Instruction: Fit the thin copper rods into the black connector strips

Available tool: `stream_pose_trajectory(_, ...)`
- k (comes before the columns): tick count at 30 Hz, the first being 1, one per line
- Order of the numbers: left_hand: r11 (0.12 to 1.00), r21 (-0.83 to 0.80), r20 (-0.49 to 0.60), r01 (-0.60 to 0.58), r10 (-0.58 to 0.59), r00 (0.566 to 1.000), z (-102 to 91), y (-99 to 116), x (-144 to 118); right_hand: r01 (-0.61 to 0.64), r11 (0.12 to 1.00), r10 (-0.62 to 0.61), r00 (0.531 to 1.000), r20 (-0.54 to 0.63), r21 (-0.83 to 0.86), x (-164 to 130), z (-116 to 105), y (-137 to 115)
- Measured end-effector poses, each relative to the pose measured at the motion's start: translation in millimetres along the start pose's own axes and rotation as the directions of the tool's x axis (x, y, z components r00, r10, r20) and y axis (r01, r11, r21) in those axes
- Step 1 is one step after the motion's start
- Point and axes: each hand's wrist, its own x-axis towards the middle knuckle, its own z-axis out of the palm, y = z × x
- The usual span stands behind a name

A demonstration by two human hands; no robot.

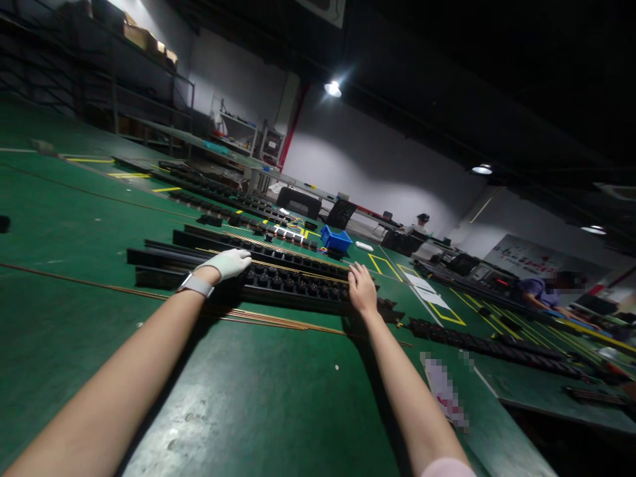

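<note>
Both my arms reach out over a green workbench [258, 391]. My left hand [226, 263] wears a white glove and rests palm-down on a long black strip of socket modules [298, 286]. My bare right hand [361, 288] lies on the same strip further right, fingers spread over its top. Thin copper rods [268, 319] lie along the strip's near side. More black strips [209, 238] lie just behind it. Whether either hand grips the strip cannot be told.
A blue bin [336, 239] stands beyond the strips among small parts with coloured wires. Further black strips [477, 344] run along the right. A paper sheet [444, 391] lies near my right forearm. Two people work at benches far right. Shelving stands at back left.
</note>
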Motion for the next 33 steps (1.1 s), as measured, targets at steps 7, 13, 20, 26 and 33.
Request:
stream_pose_trajectory(7,0.994,-0.108,-0.075,0.024,-0.032,0.997,-23.2,18,-8,0.229,0.968,-0.247,0.82,0.516,0.1,-60,-6,-55)
stream_pose_trajectory(13,0.984,-0.18,-0.149,-0.005,-0.023,0.989,-46.6,30,-20,0.116,0.982,-0.184,0.783,0.594,0.151,-86,11,-39)
stream_pose_trajectory(20,0.981,-0.194,-0.185,-0.007,-0.03,0.982,-61.9,40,-28,0.098,0.972,-0.21,0.763,0.611,0.212,-89,28,-31)
stream_pose_trajectory(26,0.98,-0.195,-0.175,-0.032,-0.003,0.985,-70.8,52,-35,0.129,0.961,-0.252,0.775,0.58,0.245,-91,23,-31)
stream_pose_trajectory(33,0.972,-0.121,0.04,-0.2,0.207,0.978,-73.0,69,-49,0.097,0.957,-0.222,0.851,0.477,0.272,-82,-1,-33)
